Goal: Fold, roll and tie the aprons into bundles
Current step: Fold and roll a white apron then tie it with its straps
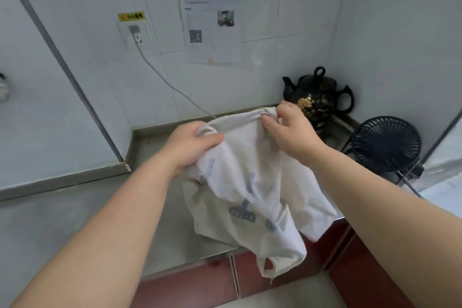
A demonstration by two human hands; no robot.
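Above the grey counter one white apron with pale blue printed shapes is held up by two bare hands. It is the only apron in view. Its top edge is gathered between the hands, its body sags down onto the counter, and one corner hangs past the front edge, before the red cabinet fronts.

Left hand: fingers curled round the apron's upper left edge, thumb laid across the bunched cloth, forearm reaching forward from the lower left.

Right hand: thumb and fingertips pinch the puckered top hem, wrist bent a little downward, forearm coming in from the lower right. This hand is the farther and higher of the two.

Behind the right hand, in the counter's corner, stands one black teapot with gold flowers; beside it, nearer the right, one dark fan. On the tiled wall are one socket with one plug, one white cable running down from it toward the apron, and one printed sheet bearing a square code
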